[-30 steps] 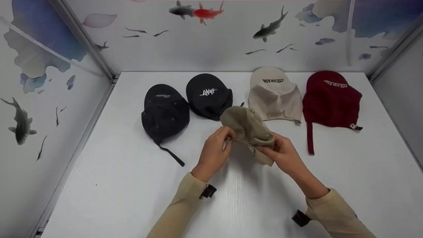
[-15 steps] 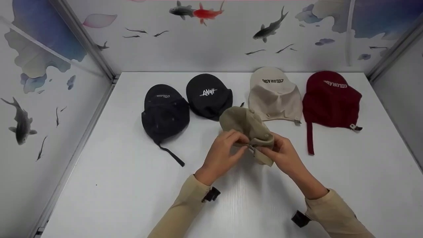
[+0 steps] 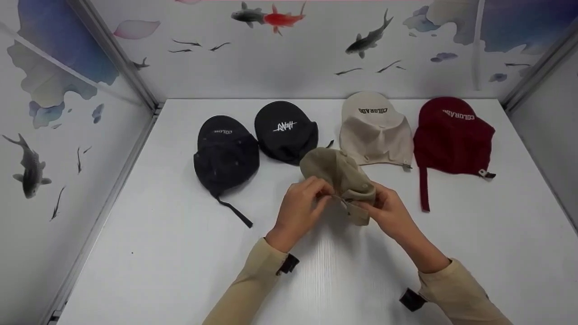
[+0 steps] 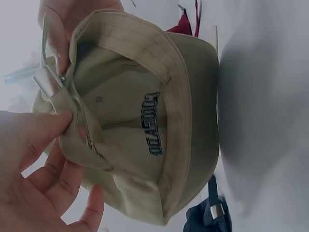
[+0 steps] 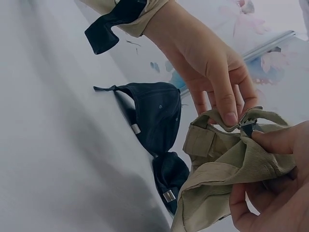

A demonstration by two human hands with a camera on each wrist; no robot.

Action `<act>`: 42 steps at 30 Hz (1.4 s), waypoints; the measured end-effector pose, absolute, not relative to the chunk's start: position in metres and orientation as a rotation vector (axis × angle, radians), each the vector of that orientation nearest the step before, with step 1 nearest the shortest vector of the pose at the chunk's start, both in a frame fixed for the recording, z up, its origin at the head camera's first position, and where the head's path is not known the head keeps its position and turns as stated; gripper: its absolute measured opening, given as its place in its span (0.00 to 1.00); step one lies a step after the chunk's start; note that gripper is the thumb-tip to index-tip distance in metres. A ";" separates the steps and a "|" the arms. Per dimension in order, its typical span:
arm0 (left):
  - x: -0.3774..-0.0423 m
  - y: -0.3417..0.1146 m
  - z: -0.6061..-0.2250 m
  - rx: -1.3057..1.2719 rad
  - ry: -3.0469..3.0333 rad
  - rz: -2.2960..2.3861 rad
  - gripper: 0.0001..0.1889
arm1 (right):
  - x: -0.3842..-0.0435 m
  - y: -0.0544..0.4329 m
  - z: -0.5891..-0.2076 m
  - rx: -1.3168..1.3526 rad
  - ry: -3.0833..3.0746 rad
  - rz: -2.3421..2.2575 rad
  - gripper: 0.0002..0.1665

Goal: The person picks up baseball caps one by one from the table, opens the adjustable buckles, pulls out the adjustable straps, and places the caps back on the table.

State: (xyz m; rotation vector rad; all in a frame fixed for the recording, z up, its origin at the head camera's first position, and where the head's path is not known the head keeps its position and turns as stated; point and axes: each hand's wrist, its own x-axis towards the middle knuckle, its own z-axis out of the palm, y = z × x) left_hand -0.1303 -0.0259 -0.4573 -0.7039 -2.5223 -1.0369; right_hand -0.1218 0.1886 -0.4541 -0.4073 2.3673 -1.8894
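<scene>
Held above the table is a khaki baseball cap, its brim toward the back. My left hand pinches the strap at the cap's back edge between thumb and fingers. On the other side, my right hand grips the cap beside the metal buckle, thumb on top. The left wrist view looks into the cap, where dark stitched lettering shows inside the crown. A loop of strap stands out from the buckle there. Some of the right fingers are hidden behind the fabric.
Along the back of the white table lie a navy cap, a black cap, a cream cap and a dark red cap. Printed panels with fish enclose the table.
My left hand has moved right along the cap's back edge to near the buckle, then slightly back left. The strap's loose end has shifted a little; my right hand stays almost still.
</scene>
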 end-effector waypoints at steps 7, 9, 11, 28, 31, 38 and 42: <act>-0.134 -0.031 -0.460 -0.645 -2.543 -0.996 0.04 | -0.121 0.193 -0.452 -0.415 2.327 -1.894 0.22; -0.136 -0.031 -0.461 -0.616 -2.546 -0.953 0.04 | -0.121 0.194 -0.453 -0.413 2.314 -1.898 0.22; -0.137 -0.033 -0.462 -0.583 -2.550 -0.916 0.04 | -0.121 0.196 -0.454 -0.413 2.318 -1.890 0.23; -0.140 -0.039 -0.467 -0.451 -2.561 -1.019 0.04 | -0.119 0.197 -0.453 -0.377 2.293 -1.895 0.25; -0.140 -0.039 -0.465 -0.433 -2.569 -1.074 0.04 | -0.119 0.198 -0.450 -0.374 2.291 -1.896 0.24; -0.139 -0.039 -0.459 -0.544 -2.509 -1.263 0.10 | -0.118 0.199 -0.449 -0.354 2.264 -1.901 0.24; -0.142 -0.040 -0.451 -0.549 -2.461 -1.333 0.13 | -0.118 0.199 -0.455 -0.385 2.261 -1.861 0.23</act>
